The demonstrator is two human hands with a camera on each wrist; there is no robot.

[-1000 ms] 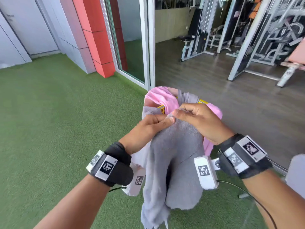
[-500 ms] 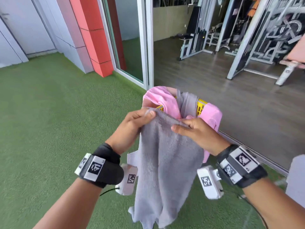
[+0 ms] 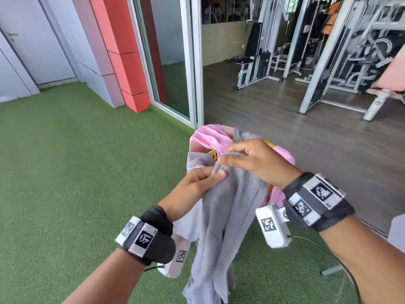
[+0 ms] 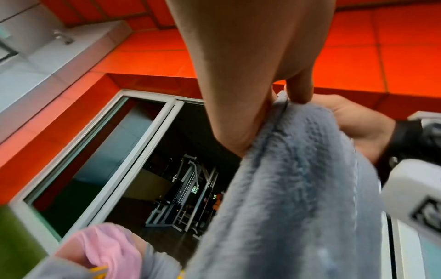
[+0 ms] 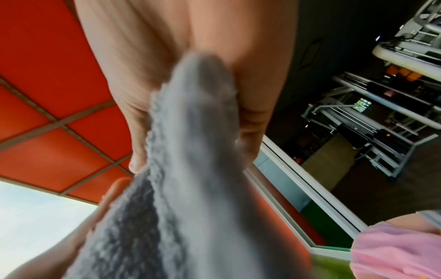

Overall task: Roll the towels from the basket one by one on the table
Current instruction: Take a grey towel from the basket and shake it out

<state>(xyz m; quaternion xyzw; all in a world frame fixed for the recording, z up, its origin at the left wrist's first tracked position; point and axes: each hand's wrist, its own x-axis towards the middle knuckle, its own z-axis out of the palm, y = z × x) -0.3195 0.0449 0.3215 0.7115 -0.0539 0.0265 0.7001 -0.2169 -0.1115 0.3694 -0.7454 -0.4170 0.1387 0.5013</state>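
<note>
The left hand (image 3: pixel 192 189) and the right hand (image 3: pixel 256 161) are held close together, thumbs nearly touching — both pinched on the top edge of a grey towel (image 3: pixel 225 216). The towel is hung in the air in front of the basket (image 3: pixel 213 152), over whose rim pink towels (image 3: pixel 210 137) are draped, above the green turf floor (image 3: pixel 76 172).

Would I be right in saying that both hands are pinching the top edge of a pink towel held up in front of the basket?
Not quite: the towel being held is grey, not pink. The head view shows the left hand and right hand pinching the top of the grey towel, while the pink towel stays draped over the basket behind.
</note>
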